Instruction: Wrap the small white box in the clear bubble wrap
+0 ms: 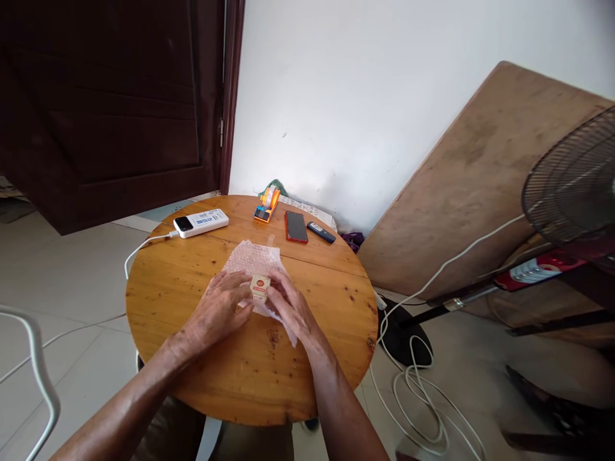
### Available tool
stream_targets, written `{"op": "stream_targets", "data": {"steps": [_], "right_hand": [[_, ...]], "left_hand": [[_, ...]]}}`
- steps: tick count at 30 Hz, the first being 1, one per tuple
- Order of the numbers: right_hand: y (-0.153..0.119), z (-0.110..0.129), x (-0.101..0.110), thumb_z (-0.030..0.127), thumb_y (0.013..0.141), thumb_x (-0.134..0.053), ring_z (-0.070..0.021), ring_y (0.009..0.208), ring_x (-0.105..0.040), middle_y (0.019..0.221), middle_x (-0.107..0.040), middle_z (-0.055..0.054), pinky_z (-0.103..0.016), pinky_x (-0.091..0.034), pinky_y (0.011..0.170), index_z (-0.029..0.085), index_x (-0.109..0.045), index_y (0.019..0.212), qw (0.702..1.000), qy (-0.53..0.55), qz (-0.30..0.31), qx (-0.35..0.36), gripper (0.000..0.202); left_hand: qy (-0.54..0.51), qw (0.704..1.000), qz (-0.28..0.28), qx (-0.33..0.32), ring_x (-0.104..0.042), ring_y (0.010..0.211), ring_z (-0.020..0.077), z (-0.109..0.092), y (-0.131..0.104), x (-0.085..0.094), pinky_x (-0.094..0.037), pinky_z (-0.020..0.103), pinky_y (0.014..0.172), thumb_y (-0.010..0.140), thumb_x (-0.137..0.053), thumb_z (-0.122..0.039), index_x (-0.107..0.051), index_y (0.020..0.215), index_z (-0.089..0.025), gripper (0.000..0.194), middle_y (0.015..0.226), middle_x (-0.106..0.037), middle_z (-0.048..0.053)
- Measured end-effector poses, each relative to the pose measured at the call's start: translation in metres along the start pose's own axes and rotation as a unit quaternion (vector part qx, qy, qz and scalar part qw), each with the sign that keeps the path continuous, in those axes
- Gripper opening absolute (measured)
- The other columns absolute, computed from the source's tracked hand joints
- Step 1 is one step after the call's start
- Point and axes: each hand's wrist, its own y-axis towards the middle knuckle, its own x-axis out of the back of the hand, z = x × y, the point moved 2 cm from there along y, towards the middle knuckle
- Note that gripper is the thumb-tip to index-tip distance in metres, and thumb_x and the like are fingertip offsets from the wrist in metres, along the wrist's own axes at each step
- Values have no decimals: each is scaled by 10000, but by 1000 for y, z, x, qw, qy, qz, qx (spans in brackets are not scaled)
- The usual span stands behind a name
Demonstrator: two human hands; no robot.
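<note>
Tan small box (260,287) with red label, pinched by left hand (221,307), right hand (289,304); bubble wrap (252,262) beneath

small box (259,287): red label | print unreadable

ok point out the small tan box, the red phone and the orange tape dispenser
small tan box (260,287), head view, front label face
red phone (296,226), head view, middle of screen
orange tape dispenser (267,203), head view, orange body

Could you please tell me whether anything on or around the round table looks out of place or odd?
A large wooden board leans tilted against the wall right of the table, and a white cable lies loosely coiled on the floor. On the table nothing looks spilled or damaged.
</note>
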Motion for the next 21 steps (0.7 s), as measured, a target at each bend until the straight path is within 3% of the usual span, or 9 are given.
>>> {"op": "stream_targets", "data": {"steps": [4, 6, 8, 12, 17, 21], "right_hand": [[1, 4, 14, 623, 938, -403, -256, 1168, -615, 1276, -649, -101, -415, -492, 976, 234, -563, 1320, 990, 134, -34, -33, 568], [1, 5, 21, 669, 928, -347, -272, 1123, -638, 1215, -678, -122, -427, -519, 916, 207, -576, 1310, 986, 151, -48, -44, 641], [1, 6, 26, 683, 892, -417, -280, 1107, -643, 1195, -687, -120, -427, -524, 886, 210, -588, 1291, 988, 140, -45, -42, 642], [1, 2, 25, 508, 727, -731, -262, 1073, -640, 1157, -700, -76, -377, -501, 886, 227, -662, 1126, 992, 102, -53, -49, 492], [4, -8, 16, 375, 728, -684, -164, 704, -621, 794, -697, -8, -275, -470, 667, 192, -666, 907, 987, 85, -98, -93, 257], [6, -9, 15, 338, 712, -658, -156, 709, -608, 800, -690, -6, -262, -462, 664, 187, -651, 861, 988, 60, -130, -66, 212]], "left_hand": [[-57, 991, 50, 109, -684, 991, 255, 5, 25, 2, -517, 379, 892, 791, -541, -214, -710, 880, -192, 193, 1108, -731, 100], [-65, 982, 72, 161, -696, 846, 235, 6, 34, 3, -523, 334, 769, 785, -548, -251, -709, 883, -196, 196, 1024, -750, 85], [-77, 975, 79, 194, -681, 743, 211, 8, 39, 2, -496, 297, 680, 775, -570, -295, -700, 839, -207, 169, 942, -758, 64], [-158, 965, 54, 202, -681, 807, 206, 13, 41, -8, -483, 276, 714, 750, -606, -331, -647, 728, -207, 133, 896, -753, 51], [-277, 940, 47, 195, -672, 856, 189, 18, 42, -22, -494, 278, 783, 715, -613, -336, -612, 689, -191, 147, 936, -739, 39], [-311, 930, 38, 194, -629, 739, 162, 17, 45, -21, -475, 257, 691, 683, -616, -349, -597, 661, -184, 168, 780, -706, 13]]}}
